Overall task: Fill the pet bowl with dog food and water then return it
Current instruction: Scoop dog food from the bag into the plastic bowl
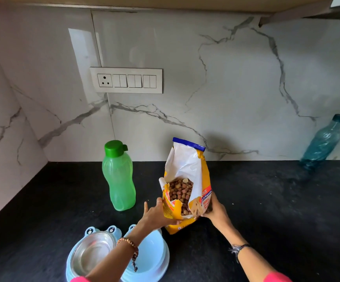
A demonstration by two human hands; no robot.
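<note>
The step in hand is the dog food, and it looks to be just at its start; the tall yellow paper bag of brown kibble (187, 188) stands upright on the black stone counter (277, 200), its top torn open and its white lining folded back so that the pellets show inside; the left hand (157, 212) is laid against the bag's left side low down, thumb and fingers mostly straight and spread along the paper rather than wrapped round it, while the right hand (213, 208) curls round the bag's lower right edge and holds it; the pale blue plastic double pet bowl with frog eyes (144, 259) lies on the counter just in front of the bag and to its left, partly under the left forearm; its left well carries a shiny steel insert (92, 253) and its right well is bare blue plastic, and no kibble shows in either, though whether the steel one holds any water I cannot tell; the translucent green plastic bottle with a dark green flip cap (118, 176) stands capped near the bag's left, apart from it; the next move, I judge, is to lift the bag with both hands, bring its torn mouth over one well and tip slowly, since the ragged opening could let the kibble rush out and scatter; the water would follow from the green bottle, whose cap must be opened first.
</note>
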